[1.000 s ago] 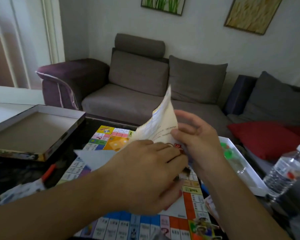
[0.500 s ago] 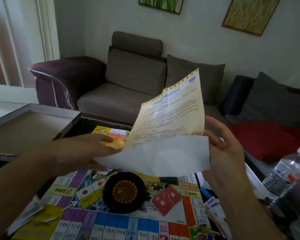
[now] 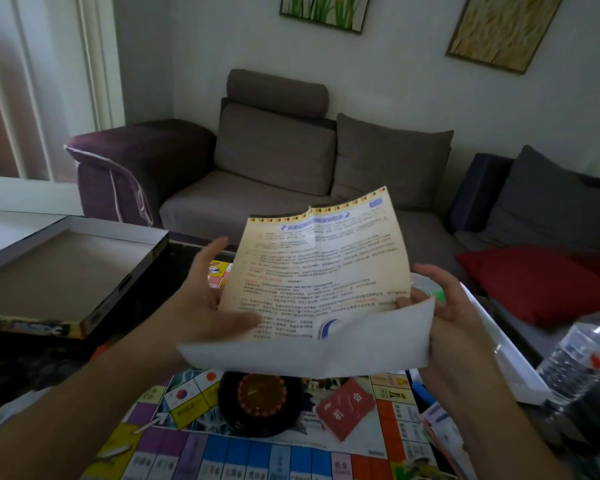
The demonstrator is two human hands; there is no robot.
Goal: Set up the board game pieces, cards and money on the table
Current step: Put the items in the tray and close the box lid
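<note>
Unfolded further, rules sheet (image 3: 321, 268) pinched between left hand (image 3: 205, 306), right hand (image 3: 440, 306), above board (image 3: 257, 455).

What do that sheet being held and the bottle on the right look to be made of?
The sheet looks like thin matte printed paper: it creases and its lower part folds over, showing a blank white back. The bottle looks like clear thin plastic, ribbed and glinting, with a white cap.

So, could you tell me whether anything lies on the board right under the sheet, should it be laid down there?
Yes. Below the rules sheet, held by the left hand and right hand, a black roulette wheel and a red card deck sit on the game board.
</note>
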